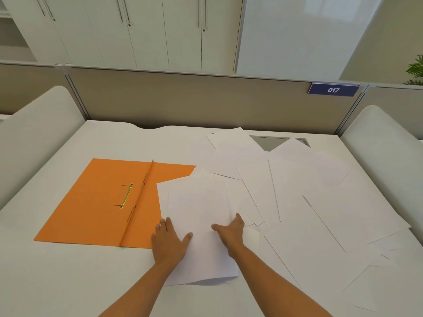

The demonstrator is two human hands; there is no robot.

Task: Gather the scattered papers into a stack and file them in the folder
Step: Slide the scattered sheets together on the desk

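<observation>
While both forearms reach in from the near edge of the white desk (68, 282), two hands rest on a small stack of paper (201, 216) in the middle. The left hand (168, 242) lies flat with fingers spread, half on the stack's left edge and half on the desk, its thumb on the top sheet. The right hand (231, 232) is also open, palm down on the stack's right side, thumb pointing inward; neither hand grips anything. The stack's near edge curls up a little off the desk.

To the right, loose sheets (320, 202) lie fanned and overlapping out to the desk's right edge and near-right corner; an exact count is not possible, though at least eight separate outlines show. One orange folder (91, 213) lies open and flat just left of the stack, its right corner tucked under the top sheets, with one gold fastener (126, 196) beside the fold.

Bare desk is open to the left of the folder, in front of it, and beyond it. At the far edge stands a beige partition (183, 99) carrying one blue sign (333, 89) reading 017, with white cabinets (137, 30) behind.
</observation>
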